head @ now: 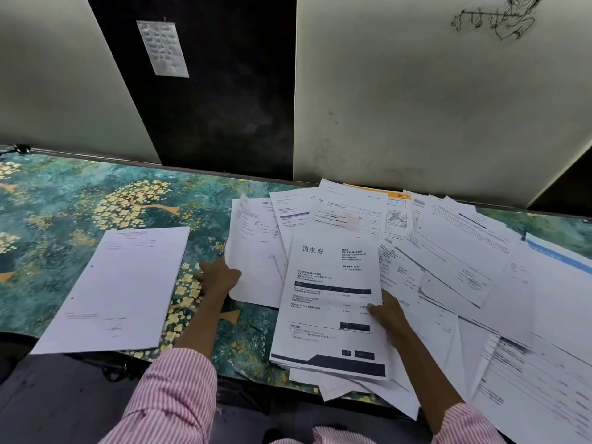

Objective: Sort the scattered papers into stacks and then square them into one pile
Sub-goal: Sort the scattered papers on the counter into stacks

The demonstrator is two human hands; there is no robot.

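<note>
A squared stack of papers (118, 290) is lying at the left on the green floral tablecloth (64, 200). The left hand (219, 277) is gripping the edge of a curled sheet (253, 261), apparently pinching it. The right hand (389, 315) is pressing its thumb on an invoice (333, 302) atop the scattered papers (464, 257) spreading rightward.

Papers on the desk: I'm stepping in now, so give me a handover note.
Left hand: gripping the edge of a white sheet.
Right hand: thumb on the invoice with dark bands, fingers beneath it.
Done: one neat stack lies apart at the left on the patterned table.
Left: the scattered papers still overlap at the right; sort them, then square everything into one pile.
</note>
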